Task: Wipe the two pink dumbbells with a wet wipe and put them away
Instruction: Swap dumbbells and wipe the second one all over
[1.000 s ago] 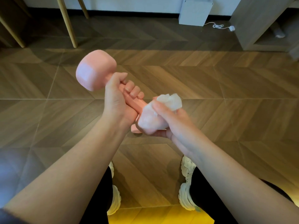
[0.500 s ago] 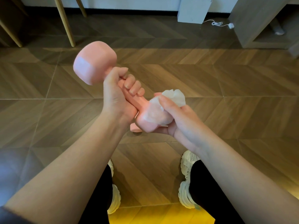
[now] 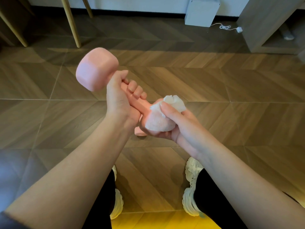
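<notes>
A pink dumbbell is held in the air above the floor, tilted, one head up at the left. My left hand is closed around its handle. My right hand cups the lower head and presses a crumpled white wet wipe over it, so most of that head is hidden. A small piece of a second pink dumbbell shows on the floor just below my hands; the rest is hidden behind them.
A wooden herringbone floor lies below. Wooden furniture legs stand at the back left, a white box with a cable by the wall, a grey cabinet at the back right. My white shoes are below.
The upper dumbbell head has shifted slightly up. My right hand has turned the wipe around the lower head, with the wipe now bunched higher over it.
</notes>
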`<state>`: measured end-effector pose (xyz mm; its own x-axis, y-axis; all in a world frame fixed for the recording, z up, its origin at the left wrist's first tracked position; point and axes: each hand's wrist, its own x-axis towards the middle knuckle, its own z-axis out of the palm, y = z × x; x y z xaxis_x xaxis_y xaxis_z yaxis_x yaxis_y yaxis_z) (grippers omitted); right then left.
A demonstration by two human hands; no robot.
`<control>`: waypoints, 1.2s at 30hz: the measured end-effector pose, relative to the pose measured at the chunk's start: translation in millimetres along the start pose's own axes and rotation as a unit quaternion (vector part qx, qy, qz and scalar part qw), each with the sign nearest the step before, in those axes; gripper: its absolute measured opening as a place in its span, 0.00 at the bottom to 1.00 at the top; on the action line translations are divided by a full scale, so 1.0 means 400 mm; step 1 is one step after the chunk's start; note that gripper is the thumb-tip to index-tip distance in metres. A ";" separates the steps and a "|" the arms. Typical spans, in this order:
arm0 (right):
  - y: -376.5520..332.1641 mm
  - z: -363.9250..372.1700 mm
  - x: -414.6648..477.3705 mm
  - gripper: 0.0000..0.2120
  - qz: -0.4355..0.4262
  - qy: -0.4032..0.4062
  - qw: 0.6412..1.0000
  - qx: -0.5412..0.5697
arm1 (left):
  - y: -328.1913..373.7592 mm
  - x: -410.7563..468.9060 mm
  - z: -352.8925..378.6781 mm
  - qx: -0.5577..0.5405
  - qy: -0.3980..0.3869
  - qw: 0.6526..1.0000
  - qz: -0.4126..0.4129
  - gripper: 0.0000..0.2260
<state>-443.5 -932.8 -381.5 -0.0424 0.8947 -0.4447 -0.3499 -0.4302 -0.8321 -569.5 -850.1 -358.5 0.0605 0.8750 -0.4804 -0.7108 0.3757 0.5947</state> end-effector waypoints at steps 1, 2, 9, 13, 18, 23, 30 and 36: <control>-0.002 -0.004 0.002 0.25 0.002 -0.009 1.000 0.007 | 0.004 0.001 0.000 -0.002 -0.003 1.000 0.002 0.14; -0.007 -0.009 0.002 0.24 0.004 -0.023 1.000 0.014 | 0.008 0.002 -0.001 -0.007 -0.006 1.000 0.003 0.14; -0.002 -0.006 -0.002 0.25 0.003 -0.034 0.999 -0.019 | 0.008 -0.001 -0.008 0.008 -0.019 1.000 0.007 0.15; -0.017 -0.008 0.007 0.12 0.039 -0.003 0.999 0.002 | -0.008 -0.013 0.005 0.015 -0.048 0.999 0.002 0.15; -0.036 -0.046 -0.011 0.17 0.082 -0.117 0.986 0.084 | 0.001 0.000 0.000 -0.003 -0.053 0.999 0.001 0.14; -0.013 -0.019 0.000 0.24 0.072 -0.070 0.994 0.045 | -0.013 -0.010 -0.005 0.021 -0.074 0.997 -0.008 0.14; -0.028 -0.038 -0.010 0.24 0.105 -0.128 0.982 0.093 | -0.002 -0.002 0.008 0.025 -0.106 0.994 0.001 0.14; -0.012 -0.024 -0.018 0.16 0.038 -0.095 0.993 0.066 | 0.002 0.007 0.003 0.060 -0.044 0.997 -0.002 0.14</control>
<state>-432.7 -938.2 -377.7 -0.2452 0.8725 -0.4226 -0.4573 -0.4885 -0.7432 -569.0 -847.0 -358.8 0.1273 0.8952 -0.4272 -0.6222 0.4075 0.6684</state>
